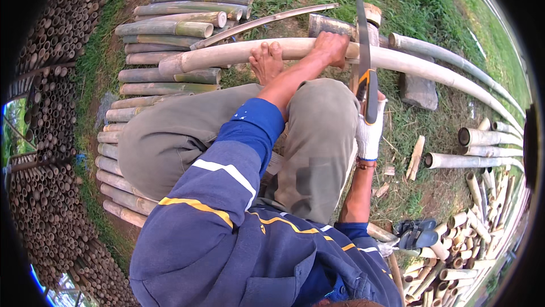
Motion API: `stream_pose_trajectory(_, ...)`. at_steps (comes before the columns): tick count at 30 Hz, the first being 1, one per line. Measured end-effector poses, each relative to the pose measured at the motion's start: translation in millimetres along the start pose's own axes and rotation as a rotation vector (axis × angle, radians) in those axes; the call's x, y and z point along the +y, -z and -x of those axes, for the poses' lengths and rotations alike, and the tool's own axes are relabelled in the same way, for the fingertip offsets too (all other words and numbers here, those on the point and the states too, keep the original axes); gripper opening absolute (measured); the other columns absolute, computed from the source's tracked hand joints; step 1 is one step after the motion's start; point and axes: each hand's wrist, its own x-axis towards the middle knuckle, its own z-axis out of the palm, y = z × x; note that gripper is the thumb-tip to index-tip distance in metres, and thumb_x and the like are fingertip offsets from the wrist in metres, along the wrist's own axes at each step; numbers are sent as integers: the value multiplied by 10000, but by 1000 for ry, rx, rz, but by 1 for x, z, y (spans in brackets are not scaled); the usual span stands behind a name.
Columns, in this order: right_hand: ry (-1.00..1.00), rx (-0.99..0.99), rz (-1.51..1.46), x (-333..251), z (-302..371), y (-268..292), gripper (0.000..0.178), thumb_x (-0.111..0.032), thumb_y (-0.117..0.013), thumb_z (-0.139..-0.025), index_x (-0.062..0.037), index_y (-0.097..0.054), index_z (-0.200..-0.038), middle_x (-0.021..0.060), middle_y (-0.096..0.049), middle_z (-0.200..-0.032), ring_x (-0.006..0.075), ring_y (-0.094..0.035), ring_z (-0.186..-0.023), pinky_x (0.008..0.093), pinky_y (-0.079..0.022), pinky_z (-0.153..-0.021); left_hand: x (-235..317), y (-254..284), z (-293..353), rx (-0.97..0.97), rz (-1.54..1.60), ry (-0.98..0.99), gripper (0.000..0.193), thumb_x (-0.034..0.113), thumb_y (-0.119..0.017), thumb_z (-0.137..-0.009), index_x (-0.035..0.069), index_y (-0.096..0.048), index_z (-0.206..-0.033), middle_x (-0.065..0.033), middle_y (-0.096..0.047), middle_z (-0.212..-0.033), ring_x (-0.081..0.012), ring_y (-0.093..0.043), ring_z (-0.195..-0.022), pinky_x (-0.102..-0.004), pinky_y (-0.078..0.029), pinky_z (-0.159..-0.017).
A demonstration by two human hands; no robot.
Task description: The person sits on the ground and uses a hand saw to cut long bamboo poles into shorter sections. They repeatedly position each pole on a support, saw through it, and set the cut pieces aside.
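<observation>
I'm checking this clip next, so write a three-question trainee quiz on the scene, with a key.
1. Which tool is in the gloved right hand?

2. Along the long bamboo pole, what is just left of the left hand?
A. A sandal
B. A bare foot
C. A stone

3. True or false: the left hand wears a glove too.

Key:
1. A saw.
2. B, a bare foot.
3. False; it is bare.

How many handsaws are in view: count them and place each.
1: the handsaw in the gloved right hand, crossing the long bamboo pole just right of the left hand.
</observation>
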Motion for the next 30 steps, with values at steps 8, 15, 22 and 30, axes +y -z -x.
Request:
stream_pose_trajectory(8, -353, -82, -39, -34, 168, 70, 456, -56, -695, -987, -15, -567, -1423, 96, -634, -1217, 182, -632, -1080, 349, -514, -1044, -16, 16, 5, -56, -18, 29, 655, 326, -941, -666, -25, -703, -1164, -292, -804, -1102, -451, -788, -1079, -530, -632, -970)
stream_pose_trajectory(15, -76, -35, 24, -17, 100, 37, 531, -25, -710, -950, -32, -538, -1452, 79, -637, -1127, 146, -630, -975, 316, -532, -947, -4, 17, 11, -32, -9, 89, 682, 341, -967, -696, -18, -693, -1207, -279, -805, -1119, -448, -785, -1086, -539, -626, -955)
stream_pose_trajectory(22, 32, 18, -53, -21, -6, 2, 567, -41, -738, -928, -80, -549, -1460, 85, -678, -1064, 163, -665, -914, 335, -566, -867, -2, 19, 15, -87, -13, 44, 697, 333, -935, -707, -21, -687, -1254, -287, -802, -1119, -461, -776, -1097, -537, -611, -990)
stream_pose_trajectory(30, -215, -36, 115, -54, 194, 78, 586, -4, -637, -929, -9, -486, -1495, 130, -593, -1304, 209, -626, -1134, 349, -497, -1056, 1, 16, 16, -68, -13, 67, 682, 309, -934, -678, -28, -689, -1217, -292, -799, -1140, -464, -778, -1098, -547, -619, -987)
